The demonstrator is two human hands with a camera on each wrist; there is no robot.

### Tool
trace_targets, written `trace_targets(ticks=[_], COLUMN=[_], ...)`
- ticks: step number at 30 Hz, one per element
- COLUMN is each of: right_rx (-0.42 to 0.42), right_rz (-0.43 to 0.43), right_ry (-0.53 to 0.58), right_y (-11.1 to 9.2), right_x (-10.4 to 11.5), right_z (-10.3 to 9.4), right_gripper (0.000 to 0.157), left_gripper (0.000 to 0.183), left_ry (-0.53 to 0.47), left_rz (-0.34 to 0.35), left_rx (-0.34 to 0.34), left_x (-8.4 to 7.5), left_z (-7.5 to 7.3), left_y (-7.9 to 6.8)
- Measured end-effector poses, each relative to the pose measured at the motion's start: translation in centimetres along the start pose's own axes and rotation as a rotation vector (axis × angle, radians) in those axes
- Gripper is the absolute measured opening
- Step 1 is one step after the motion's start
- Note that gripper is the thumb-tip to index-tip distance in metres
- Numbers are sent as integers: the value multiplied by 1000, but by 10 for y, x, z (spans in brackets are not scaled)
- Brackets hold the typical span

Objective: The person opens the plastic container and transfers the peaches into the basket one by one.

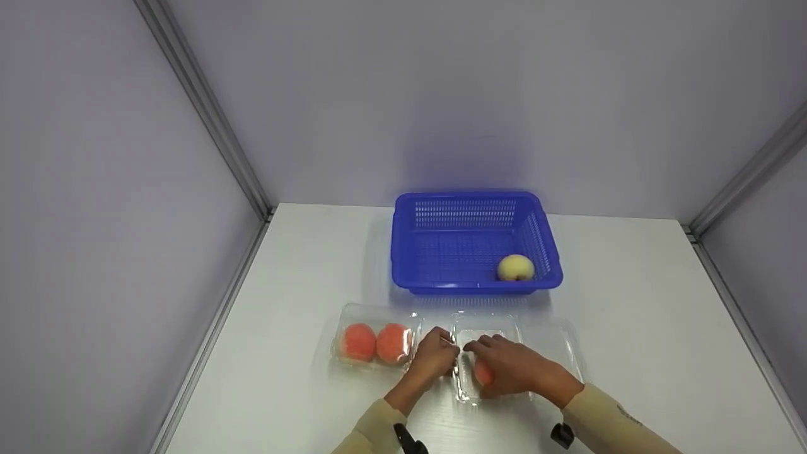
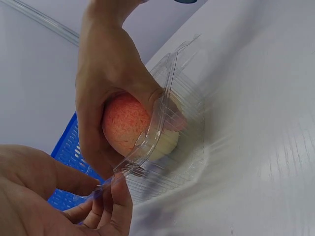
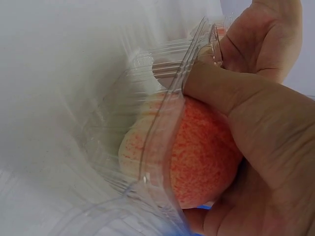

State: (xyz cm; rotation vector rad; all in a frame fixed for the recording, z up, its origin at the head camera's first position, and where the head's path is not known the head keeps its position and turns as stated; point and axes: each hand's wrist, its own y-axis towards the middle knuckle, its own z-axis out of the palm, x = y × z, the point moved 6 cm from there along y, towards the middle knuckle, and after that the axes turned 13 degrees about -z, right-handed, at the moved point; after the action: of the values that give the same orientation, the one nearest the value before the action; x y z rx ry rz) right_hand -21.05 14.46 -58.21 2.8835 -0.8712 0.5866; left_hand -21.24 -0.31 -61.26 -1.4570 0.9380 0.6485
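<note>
My right hand grips a red and pale-yellow peach from above, inside a clear plastic box. The thumb and fingers reach down past the rim, around the fruit. On the box's left side, my left hand pinches the rim between thumb and fingers, as the left wrist view shows. The peach's underside is seen only through the clear wall. To the left stands another clear box containing two red peaches, one beside the other.
Behind the boxes, a blue basket holds one pale-yellow peach in its front right corner. More clear plastic lies right of my right hand; whether it is a lid or a separate box I cannot tell. Grey panels enclose the white table.
</note>
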Motion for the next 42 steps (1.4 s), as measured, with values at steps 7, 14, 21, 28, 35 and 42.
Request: trace_targets(ticks=[7,14,21,28,35,42], right_rx=[-68,-99,-80,-74,-83,-102], right_rz=[-105,-133,-111,-118,-126,-140], right_ry=[-36,-52,-43,-44,-43,-33], right_y=[2,1,1,1,1,-1], right_x=[1,-2,-2,-3,-4,-5], right_z=[-3,0,2,4,5,4], right_gripper=[43,46,53,47,43,44], left_gripper=[25,23,23,22,22,22], left_ry=[1,-9,-18,-28,-24,-6], left_rz=[-5,-6,-13,-20,-6,-5], left_rx=[-14,-6,8,9,7,-7], left_x=[-1,1,1,2,1,0], left_z=[-1,-1,0,0,1,0], left_y=[-1,0,-1,-1,-1,-2])
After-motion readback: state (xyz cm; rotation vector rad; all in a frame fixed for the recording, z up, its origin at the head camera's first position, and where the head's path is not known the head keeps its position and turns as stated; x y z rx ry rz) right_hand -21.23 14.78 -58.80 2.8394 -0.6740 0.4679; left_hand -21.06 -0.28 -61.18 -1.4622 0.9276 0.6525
